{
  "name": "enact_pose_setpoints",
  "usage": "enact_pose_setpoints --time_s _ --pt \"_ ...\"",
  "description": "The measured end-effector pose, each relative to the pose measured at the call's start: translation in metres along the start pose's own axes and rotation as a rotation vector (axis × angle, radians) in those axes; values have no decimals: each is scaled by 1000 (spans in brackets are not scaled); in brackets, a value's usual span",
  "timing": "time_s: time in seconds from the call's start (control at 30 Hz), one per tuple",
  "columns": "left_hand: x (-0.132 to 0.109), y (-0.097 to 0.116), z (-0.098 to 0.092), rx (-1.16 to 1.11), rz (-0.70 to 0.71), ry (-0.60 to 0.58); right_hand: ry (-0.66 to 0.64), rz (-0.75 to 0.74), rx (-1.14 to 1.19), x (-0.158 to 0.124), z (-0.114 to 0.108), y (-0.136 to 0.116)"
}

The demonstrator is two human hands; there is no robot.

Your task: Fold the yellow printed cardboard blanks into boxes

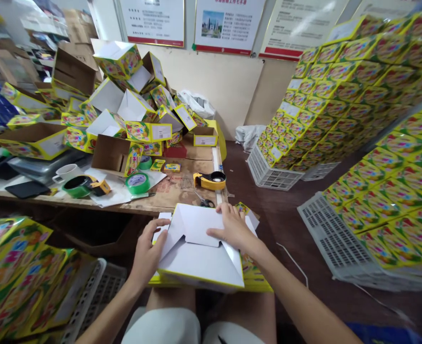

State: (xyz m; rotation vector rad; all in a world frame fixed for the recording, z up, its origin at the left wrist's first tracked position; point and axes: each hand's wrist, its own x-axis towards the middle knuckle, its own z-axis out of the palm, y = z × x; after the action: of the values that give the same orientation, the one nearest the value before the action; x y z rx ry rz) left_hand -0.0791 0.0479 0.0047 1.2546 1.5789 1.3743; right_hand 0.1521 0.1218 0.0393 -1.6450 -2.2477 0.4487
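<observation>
A yellow-edged cardboard box (200, 263) rests on my lap with its white bottom flaps turned up. My right hand (232, 228) lies flat on the folded flaps, fingers stretched and pressing them down. My left hand (146, 251) grips the box's left side, fingers curled round the edge of a flap. Under the box lie more flat yellow box blanks (257, 282). Scissors (205, 202) sit on the table edge just beyond the box.
A wooden table (182, 188) holds a yellow tape dispenser (210, 180), green tape rolls (137, 182), a white mug (66, 173) and a heap of open colourful boxes (132, 105). Stacked finished boxes (340, 105) on white crates (273, 174) fill the right; more boxes (20, 272) lie lower left.
</observation>
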Motion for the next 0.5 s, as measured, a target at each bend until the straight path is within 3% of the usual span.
enact_pose_setpoints --time_s 0.13,0.23,0.3,0.33,0.4,0.43,0.5 --pt "-7 -7 9 -283 -332 -117 101 -36 -22 -8 13 -1" --pt "-18 6 14 -429 -415 -187 184 -37 310 -13 7 2" --pt "-19 27 7 -419 -392 -248 286 -32 573 -19 -5 6" --pt "-14 42 0 -377 -320 -303 352 -30 681 -22 -12 9" --pt "13 84 -22 -178 -9 -381 472 -18 828 -26 -26 16" --pt "35 109 -35 -14 216 -322 509 -1 860 -26 -31 19" --pt "92 162 -61 333 616 -21 522 48 804 -21 -33 23"
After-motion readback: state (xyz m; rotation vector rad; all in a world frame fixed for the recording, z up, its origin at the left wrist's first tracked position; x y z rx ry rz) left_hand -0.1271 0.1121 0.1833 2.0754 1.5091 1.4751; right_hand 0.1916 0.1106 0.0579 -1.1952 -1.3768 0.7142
